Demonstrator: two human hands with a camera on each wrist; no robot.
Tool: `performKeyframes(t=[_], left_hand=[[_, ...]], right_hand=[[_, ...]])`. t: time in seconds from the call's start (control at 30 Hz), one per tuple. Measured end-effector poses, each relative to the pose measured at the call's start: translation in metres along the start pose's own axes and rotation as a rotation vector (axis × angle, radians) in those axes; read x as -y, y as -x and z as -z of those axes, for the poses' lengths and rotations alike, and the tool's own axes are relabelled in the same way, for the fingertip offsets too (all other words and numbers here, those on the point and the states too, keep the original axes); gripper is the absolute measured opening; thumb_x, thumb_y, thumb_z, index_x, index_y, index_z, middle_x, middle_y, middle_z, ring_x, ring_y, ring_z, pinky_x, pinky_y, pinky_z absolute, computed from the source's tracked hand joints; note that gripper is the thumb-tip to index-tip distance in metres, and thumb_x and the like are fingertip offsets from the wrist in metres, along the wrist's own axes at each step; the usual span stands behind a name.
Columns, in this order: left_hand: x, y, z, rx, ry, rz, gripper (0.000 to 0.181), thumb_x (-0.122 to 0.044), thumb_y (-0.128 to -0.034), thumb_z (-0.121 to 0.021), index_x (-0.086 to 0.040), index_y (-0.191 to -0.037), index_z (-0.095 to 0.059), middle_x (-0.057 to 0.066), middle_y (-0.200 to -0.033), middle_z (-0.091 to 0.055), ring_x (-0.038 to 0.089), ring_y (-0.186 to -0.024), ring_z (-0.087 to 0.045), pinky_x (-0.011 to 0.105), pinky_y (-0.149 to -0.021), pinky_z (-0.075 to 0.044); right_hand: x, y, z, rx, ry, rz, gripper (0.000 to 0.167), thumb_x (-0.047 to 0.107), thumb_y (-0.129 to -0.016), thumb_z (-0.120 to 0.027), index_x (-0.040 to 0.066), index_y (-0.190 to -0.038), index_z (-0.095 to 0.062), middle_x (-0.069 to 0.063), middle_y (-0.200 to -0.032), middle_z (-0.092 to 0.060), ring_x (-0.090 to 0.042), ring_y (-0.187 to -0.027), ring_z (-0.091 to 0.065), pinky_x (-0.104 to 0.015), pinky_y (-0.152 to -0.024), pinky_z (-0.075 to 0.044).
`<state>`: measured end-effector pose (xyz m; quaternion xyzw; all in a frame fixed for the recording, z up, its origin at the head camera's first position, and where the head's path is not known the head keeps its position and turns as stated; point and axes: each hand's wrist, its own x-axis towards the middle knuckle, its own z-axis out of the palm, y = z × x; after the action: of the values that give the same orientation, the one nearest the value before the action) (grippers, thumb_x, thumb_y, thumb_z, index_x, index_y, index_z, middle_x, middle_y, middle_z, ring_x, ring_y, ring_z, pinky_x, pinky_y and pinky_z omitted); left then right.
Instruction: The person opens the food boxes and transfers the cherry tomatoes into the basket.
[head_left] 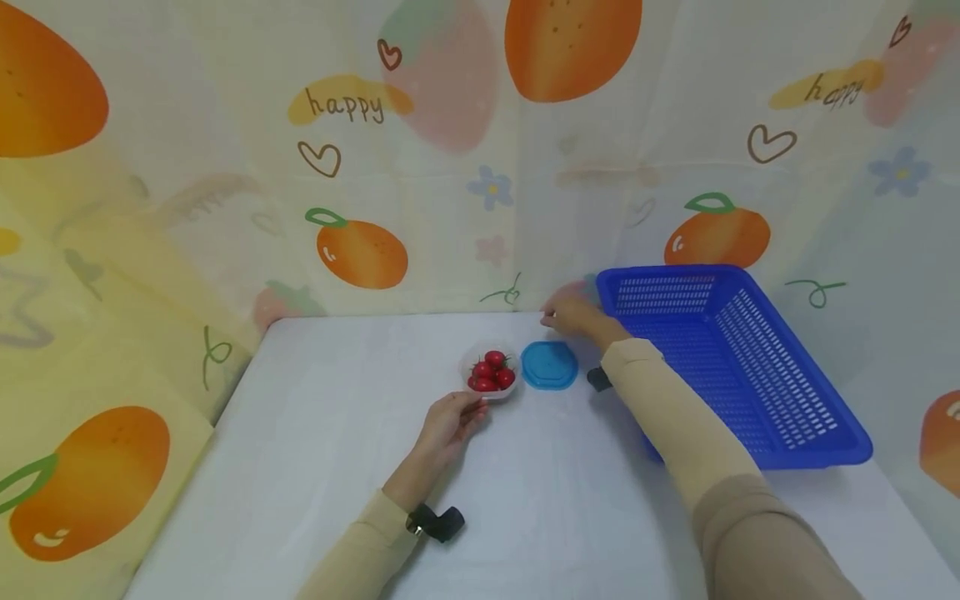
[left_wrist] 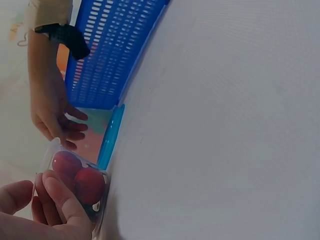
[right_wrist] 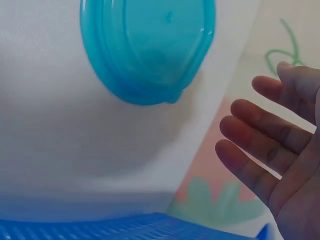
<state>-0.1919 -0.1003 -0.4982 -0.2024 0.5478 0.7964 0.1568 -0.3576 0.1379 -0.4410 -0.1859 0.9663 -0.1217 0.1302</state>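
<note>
A clear container (head_left: 491,395) of small red tomatoes (head_left: 506,378) stands on the table. My left hand (head_left: 447,425) is at its near side; in the left wrist view, bent fingers (left_wrist: 65,200) lie against the container's wall and the thumb tip is by its rim, gripping it lightly. Just right of the container, a blue lid (head_left: 550,365) lies flat. My right hand (head_left: 576,318) hovers beyond the lid, close to the table's back edge. In the right wrist view its fingers (right_wrist: 260,130) are spread and hold nothing, apart from the lid (right_wrist: 157,50).
A large blue basket (head_left: 802,354) stands on the right side, partly behind my right forearm. White cloth covers the table (head_left: 337,442). Behind it hangs a curtain (head_left: 435,192) printed with fruit. Each wrist wears a dark device (head_left: 438,523).
</note>
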Motion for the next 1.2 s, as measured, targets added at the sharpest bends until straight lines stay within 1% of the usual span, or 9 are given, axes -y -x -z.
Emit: performKeyframes(t=[0.07,0.17,0.33,0.43,0.6,0.8,0.97,1.03,1.2], left_hand=[[0.001,0.000,0.001,0.005,-0.004,0.004,0.026,-0.022,-0.0950,-0.062,-0.005,-0.114,-0.056,0.004,-0.103,-0.066,0.015,-0.097,-0.065,0.019,-0.084,-0.056],[0.000,-0.001,0.002,0.011,-0.014,0.004,0.026,-0.023,-0.0946,-0.063,-0.005,-0.114,-0.056,0.004,-0.103,-0.066,0.016,-0.097,-0.065,0.019,-0.083,-0.056],[-0.004,-0.003,0.002,0.010,-0.018,-0.018,0.023,-0.021,-0.0942,-0.062,-0.005,-0.110,-0.057,0.004,-0.100,-0.066,0.015,-0.094,-0.065,0.019,-0.081,-0.056],[-0.006,-0.004,0.002,0.005,-0.021,-0.022,0.021,-0.019,-0.0947,-0.062,-0.005,-0.109,-0.057,0.004,-0.098,-0.066,0.014,-0.092,-0.065,0.019,-0.080,-0.057],[-0.006,-0.005,0.004,-0.005,-0.037,-0.015,0.021,-0.018,-0.0952,-0.061,-0.005,-0.111,-0.057,0.005,-0.098,-0.066,0.013,-0.090,-0.066,0.018,-0.079,-0.057],[-0.005,-0.004,0.005,0.002,-0.012,0.011,0.023,-0.018,-0.0949,-0.061,-0.004,-0.113,-0.057,0.007,-0.102,-0.066,0.014,-0.092,-0.066,0.019,-0.081,-0.057],[-0.002,-0.004,0.005,0.023,-0.002,0.014,0.025,-0.021,-0.0957,-0.061,-0.004,-0.114,-0.057,0.006,-0.102,-0.066,0.015,-0.094,-0.067,0.021,-0.084,-0.057],[-0.002,-0.004,0.006,0.032,-0.002,0.009,0.026,-0.021,-0.0960,-0.061,-0.004,-0.115,-0.056,0.006,-0.103,-0.067,0.016,-0.095,-0.067,0.021,-0.085,-0.057],[-0.001,-0.005,0.007,0.049,-0.015,-0.003,0.025,-0.019,-0.0968,-0.059,-0.003,-0.115,-0.056,0.008,-0.105,-0.066,0.015,-0.095,-0.067,0.022,-0.085,-0.057]], right_hand=[[0.005,0.004,0.004,0.010,0.022,0.036,0.034,0.026,-0.100,-0.053,0.004,-0.123,-0.065,-0.015,-0.123,-0.066,-0.033,-0.118,-0.057,-0.048,-0.107,-0.043],[0.015,0.012,0.012,0.017,0.027,0.085,0.033,0.025,-0.100,-0.053,0.005,-0.122,-0.065,-0.015,-0.120,-0.067,-0.031,-0.114,-0.061,-0.046,-0.102,-0.049],[0.039,0.028,0.028,0.024,0.001,0.123,0.031,0.029,-0.099,-0.054,0.010,-0.122,-0.066,-0.012,-0.120,-0.068,-0.029,-0.112,-0.063,-0.043,-0.097,-0.053],[0.052,0.036,0.031,0.039,-0.008,0.152,0.032,0.032,-0.098,-0.055,0.013,-0.123,-0.066,-0.010,-0.119,-0.068,-0.026,-0.111,-0.063,-0.041,-0.095,-0.055],[0.066,0.045,0.028,0.033,-0.044,0.229,0.032,0.029,-0.098,-0.057,0.011,-0.122,-0.066,-0.009,-0.116,-0.068,-0.025,-0.108,-0.064,-0.038,-0.092,-0.056],[0.080,0.049,0.025,0.021,-0.058,0.278,0.029,0.025,-0.097,-0.060,0.009,-0.119,-0.068,-0.009,-0.109,-0.069,-0.022,-0.100,-0.064,-0.033,-0.087,-0.057],[0.088,0.050,0.018,0.032,-0.046,0.268,0.028,0.022,-0.095,-0.062,0.010,-0.119,-0.068,-0.008,-0.109,-0.067,-0.022,-0.101,-0.062,-0.032,-0.087,-0.057],[0.091,0.049,0.014,0.043,-0.043,0.258,0.028,0.021,-0.095,-0.062,0.010,-0.120,-0.068,-0.008,-0.111,-0.067,-0.023,-0.104,-0.062,-0.033,-0.089,-0.056],[0.097,0.044,0.005,0.071,-0.004,0.275,0.029,0.019,-0.095,-0.062,0.009,-0.122,-0.067,-0.009,-0.118,-0.067,-0.024,-0.112,-0.061,-0.037,-0.097,-0.054]])
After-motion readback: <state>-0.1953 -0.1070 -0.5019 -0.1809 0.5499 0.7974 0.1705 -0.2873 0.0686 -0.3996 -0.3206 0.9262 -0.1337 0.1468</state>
